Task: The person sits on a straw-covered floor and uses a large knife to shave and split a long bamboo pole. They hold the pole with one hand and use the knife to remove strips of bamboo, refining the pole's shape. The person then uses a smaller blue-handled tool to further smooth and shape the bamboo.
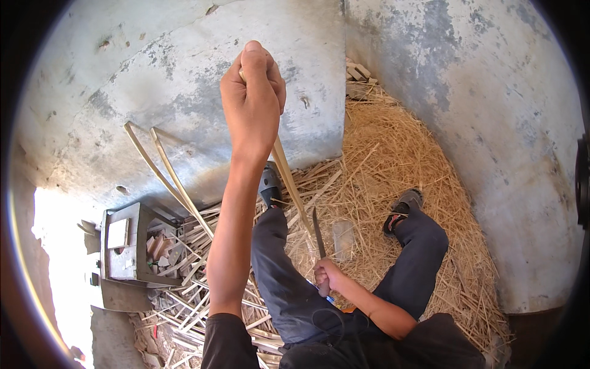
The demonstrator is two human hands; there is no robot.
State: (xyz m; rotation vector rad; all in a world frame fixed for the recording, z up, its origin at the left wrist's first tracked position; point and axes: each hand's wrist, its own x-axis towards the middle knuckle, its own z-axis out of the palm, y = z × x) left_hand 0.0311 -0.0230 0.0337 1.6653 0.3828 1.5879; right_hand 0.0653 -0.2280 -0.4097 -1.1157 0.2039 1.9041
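Observation:
My left hand (253, 101) is raised high in front of me, closed round the upper end of a long pale strip of split bamboo or wood (289, 179). From the fist the strip slants down to the right, its lower end just left of the knife's blade. My right hand (329, 275), low between my legs, is wrapped round the handle of a long narrow knife (318, 232). The dark blade points up and away from me. Whether strip and blade touch, I cannot tell.
Straw-like shavings (393, 144) cover the floor; cut strips (190, 301) pile at the left. Two long strips (157, 163) lean against the grey wall (184, 61). A worn box (123, 246) with scraps stands left. A clear or pale block (344, 240) lies between my feet.

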